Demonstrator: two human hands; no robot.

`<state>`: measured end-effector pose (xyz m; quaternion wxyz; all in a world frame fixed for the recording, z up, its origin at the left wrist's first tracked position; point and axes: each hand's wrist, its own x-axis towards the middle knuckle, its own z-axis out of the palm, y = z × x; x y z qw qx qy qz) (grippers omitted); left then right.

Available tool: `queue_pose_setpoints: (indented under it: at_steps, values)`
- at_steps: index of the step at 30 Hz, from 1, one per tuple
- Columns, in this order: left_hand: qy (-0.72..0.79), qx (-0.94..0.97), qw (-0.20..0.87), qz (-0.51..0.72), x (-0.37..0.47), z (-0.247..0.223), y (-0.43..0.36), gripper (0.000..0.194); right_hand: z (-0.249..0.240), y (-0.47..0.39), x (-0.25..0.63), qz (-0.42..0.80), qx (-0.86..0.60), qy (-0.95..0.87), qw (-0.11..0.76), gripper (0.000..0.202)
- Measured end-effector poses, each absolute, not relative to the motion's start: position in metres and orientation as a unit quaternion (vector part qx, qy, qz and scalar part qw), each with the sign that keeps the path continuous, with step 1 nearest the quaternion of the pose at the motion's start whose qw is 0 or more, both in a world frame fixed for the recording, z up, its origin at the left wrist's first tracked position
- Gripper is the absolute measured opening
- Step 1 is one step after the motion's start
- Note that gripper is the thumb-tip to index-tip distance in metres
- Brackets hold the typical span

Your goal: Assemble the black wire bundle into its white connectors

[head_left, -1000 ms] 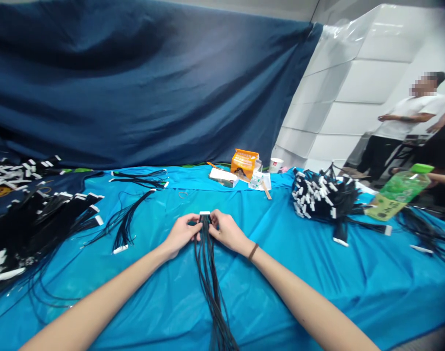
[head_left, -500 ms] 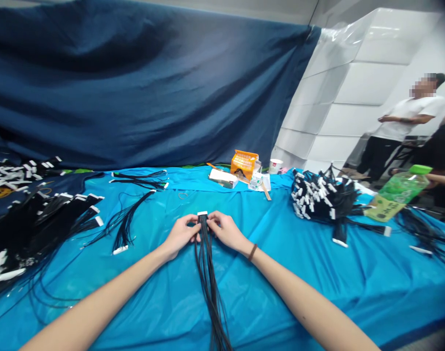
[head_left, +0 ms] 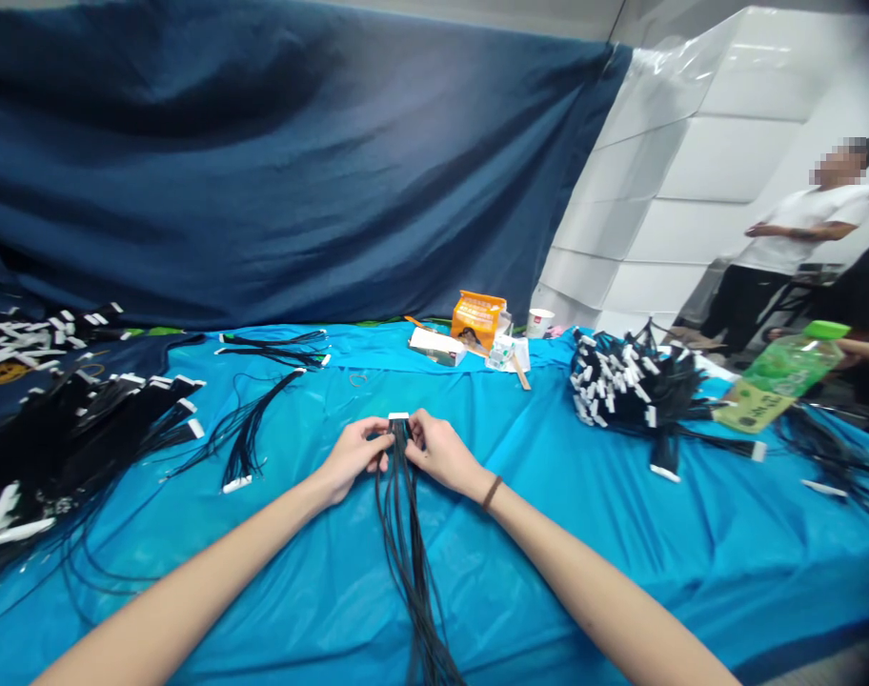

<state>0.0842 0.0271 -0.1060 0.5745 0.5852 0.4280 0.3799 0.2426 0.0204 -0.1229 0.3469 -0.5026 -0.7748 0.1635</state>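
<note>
At the lower centre of the frame, the left hand and right hand pinch, fingers narrowed, a bundle of thin black wires beneath its flat white connector, probably the firmest hold, since the wires look light and limp.

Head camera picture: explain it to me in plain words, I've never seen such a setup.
There is no robot here. The camera sits on a person's head, looking forward and down, so the bare arms reaching in are the wearer's own. The left hand and right hand hold a black wire bundle between them, just below its white connector. Under them spreads a bright blue cover. More wires are heaped in a left pile and a right pile. Farther back stand an orange carton and a paper cup.
</note>
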Motion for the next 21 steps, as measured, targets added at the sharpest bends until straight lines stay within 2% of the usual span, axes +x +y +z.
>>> queue_pose_setpoints:
  at_steps: [2,5,8,14,21]
  values:
    - [0.424,0.565,0.600,0.375,0.083,-0.104,0.027,0.023,-0.122,0.021,0.243,0.209,-0.480,-0.766,0.375,0.013]
    - [0.415,0.517,0.643,0.382,0.081,-0.101,0.029,0.022,-0.121,0.021,0.242,0.382,-0.451,-0.675,0.443,0.014]
    - [0.409,0.496,0.673,0.366,0.078,-0.100,0.031,0.020,-0.117,0.022,0.240,0.532,-0.430,-0.568,0.458,0.013]
    - [0.389,0.556,0.700,0.221,0.076,-0.099,0.025,0.026,-0.105,0.021,0.247,0.642,-0.377,-0.501,0.442,0.021]
    - [0.356,0.595,0.698,0.177,0.076,-0.095,0.017,0.038,-0.095,0.016,0.249,0.706,-0.311,-0.456,0.444,0.036]
